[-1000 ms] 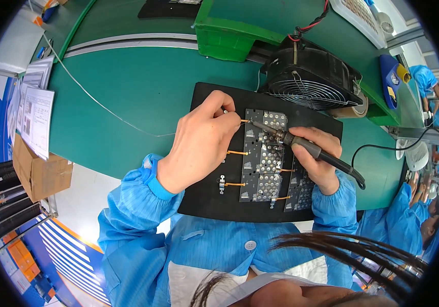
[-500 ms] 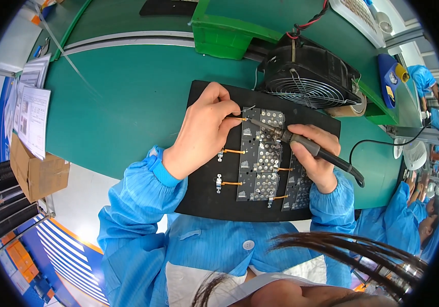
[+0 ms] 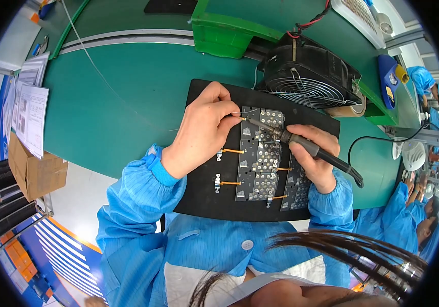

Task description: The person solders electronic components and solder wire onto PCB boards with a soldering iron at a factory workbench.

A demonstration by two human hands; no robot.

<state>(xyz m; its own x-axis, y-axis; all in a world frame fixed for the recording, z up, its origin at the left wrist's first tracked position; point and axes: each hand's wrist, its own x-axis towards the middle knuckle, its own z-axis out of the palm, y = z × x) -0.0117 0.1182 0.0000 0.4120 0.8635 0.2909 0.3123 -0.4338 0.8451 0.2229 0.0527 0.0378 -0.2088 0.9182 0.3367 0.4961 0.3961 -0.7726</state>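
Note:
My right hand (image 3: 314, 148) is closed round the dark handle of a soldering iron (image 3: 329, 156). Its tip rests at the upper left edge of a black circuit board (image 3: 248, 165) dotted with round metal pads. Right beside that tip, the pinched thumb and finger of my left hand (image 3: 202, 125) hold a thin solder wire (image 3: 249, 111). A short orange lead, mostly covered by those fingertips, meets the board there. Lower down, orange leads (image 3: 233, 151) with small metal connectors (image 3: 218, 183) stick out from the same edge. A second board (image 3: 295, 189) lies to the right, partly under my right hand.
Both boards lie on a black mat (image 3: 204, 202) on the green bench (image 3: 102, 110). Beyond the mat stands a black fan (image 3: 309, 71) with a wire guard, near a green bin (image 3: 219, 38). The iron's cord (image 3: 351, 146) runs right. Papers (image 3: 30, 120) and a cardboard box (image 3: 38, 169) are left.
Both hands keep nearly the same place, with the iron tip still at the board's edge. The loose solder wire has shifted slightly by the left fingertips. The whole view has moved a little.

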